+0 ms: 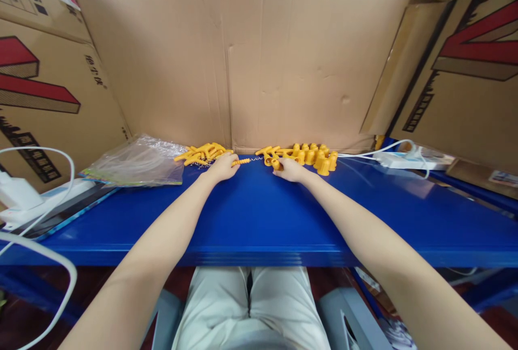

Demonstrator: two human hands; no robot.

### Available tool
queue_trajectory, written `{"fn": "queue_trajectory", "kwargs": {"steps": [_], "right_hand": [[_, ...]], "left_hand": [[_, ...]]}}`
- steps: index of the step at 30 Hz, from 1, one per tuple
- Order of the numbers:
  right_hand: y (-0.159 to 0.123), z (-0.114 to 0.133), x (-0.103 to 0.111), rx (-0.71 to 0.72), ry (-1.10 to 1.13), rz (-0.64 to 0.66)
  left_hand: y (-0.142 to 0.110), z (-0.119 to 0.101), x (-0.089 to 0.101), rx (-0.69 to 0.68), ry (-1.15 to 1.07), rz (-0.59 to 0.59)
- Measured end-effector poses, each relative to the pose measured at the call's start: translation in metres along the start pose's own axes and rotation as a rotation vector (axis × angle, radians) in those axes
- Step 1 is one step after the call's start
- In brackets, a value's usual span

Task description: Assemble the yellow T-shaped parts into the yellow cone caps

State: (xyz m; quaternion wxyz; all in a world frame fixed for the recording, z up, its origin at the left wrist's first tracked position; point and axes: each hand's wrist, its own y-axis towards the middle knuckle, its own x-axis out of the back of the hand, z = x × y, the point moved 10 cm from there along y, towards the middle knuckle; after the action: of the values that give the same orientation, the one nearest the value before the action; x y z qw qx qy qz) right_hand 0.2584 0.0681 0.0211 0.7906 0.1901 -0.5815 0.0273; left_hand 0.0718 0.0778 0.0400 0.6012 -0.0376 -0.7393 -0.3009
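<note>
My left hand (224, 167) is closed around a yellow ribbed rod (242, 162), whose free end points right. A thin metal spring (256, 159) shows just past the rod's tip; whether it is joined to the rod I cannot tell. In the fingers of my right hand (290, 170) is a yellow cup-shaped piece (276, 164), its end turned toward my left hand. A pile of yellow branched plastic parts (206, 151) lies just behind my left hand. Beyond my right hand are more yellow branched parts (267, 151) and several upright yellow cups (324, 165).
A clear plastic bag (133, 164) lies left on the blue table (259, 215). Cardboard (303, 69) walls off the back, with large boxes on both sides. White power strips (413, 160) and cables lie at both ends. Grey chair arms flank my legs below.
</note>
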Motion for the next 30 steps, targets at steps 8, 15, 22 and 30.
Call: {"fn": "queue_trajectory", "kwargs": {"steps": [8,15,22,30], "right_hand": [[-0.005,0.017,0.011,0.068,-0.180,-0.048],[-0.004,0.008,0.015,0.060,-0.120,-0.042],[0.001,0.005,0.014,0.143,0.098,-0.096],[0.003,0.021,0.010,0.254,0.247,-0.113]], "left_hand": [[-0.001,-0.019,-0.007,-0.060,0.008,0.038],[0.000,-0.008,-0.012,-0.030,0.065,0.063],[0.001,-0.003,-0.011,-0.013,0.061,0.050],[0.002,-0.025,-0.010,-0.156,-0.180,-0.018]]}}
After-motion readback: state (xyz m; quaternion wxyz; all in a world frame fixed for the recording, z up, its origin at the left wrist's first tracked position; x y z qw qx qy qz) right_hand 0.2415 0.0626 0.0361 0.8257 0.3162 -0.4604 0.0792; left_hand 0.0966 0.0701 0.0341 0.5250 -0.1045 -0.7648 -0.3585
